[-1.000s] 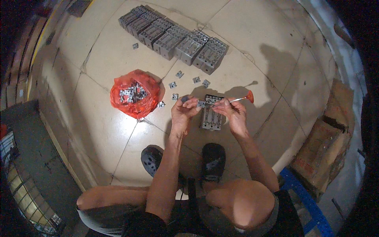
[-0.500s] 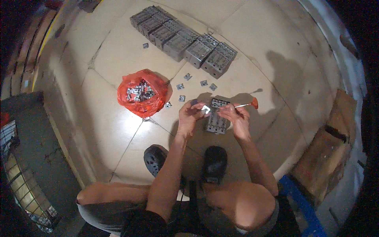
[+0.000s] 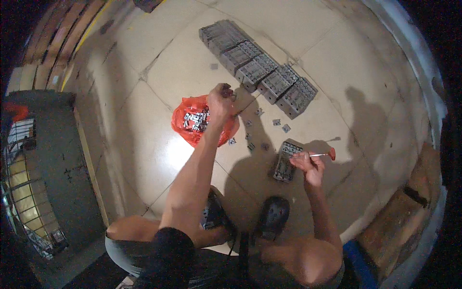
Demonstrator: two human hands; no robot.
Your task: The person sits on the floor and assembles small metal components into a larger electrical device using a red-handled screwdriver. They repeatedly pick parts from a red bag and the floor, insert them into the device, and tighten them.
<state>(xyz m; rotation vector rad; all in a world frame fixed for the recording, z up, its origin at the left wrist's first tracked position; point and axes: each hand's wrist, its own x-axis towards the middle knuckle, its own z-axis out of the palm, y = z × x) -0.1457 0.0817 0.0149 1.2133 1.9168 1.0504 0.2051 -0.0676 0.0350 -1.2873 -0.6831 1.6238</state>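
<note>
My left hand (image 3: pixel 220 101) is stretched out over the right rim of a red plastic bag (image 3: pixel 180 120) that holds several small metal pieces (image 3: pixel 196 120). Its fingers are curled together, and what they hold, if anything, cannot be made out. On the floor to the right lies a grey rectangular block (image 3: pixel 284 171) with rows of small round fittings. My right hand (image 3: pixel 309 164) rests at this block's right side, closed on a thin silver rod (image 3: pixel 317 155) with a red flared end (image 3: pixel 331 153) pointing right. The rod's other end is hidden by the fingers.
A row of similar grey blocks (image 3: pixel 260 70) stands at the back. Several loose metal clips (image 3: pixel 276 122) lie between row and bag. My dark shoes (image 3: pixel 274 214) are just below the near block. Flattened cardboard (image 3: pixel 390 216) lies at the right, a wire basket (image 3: pixel 29 212) at the left.
My left hand has moved from beside the near block, where it held a bright small piece, up and left to the bag. My right hand stays by the block with the rod. The view shifted.
</note>
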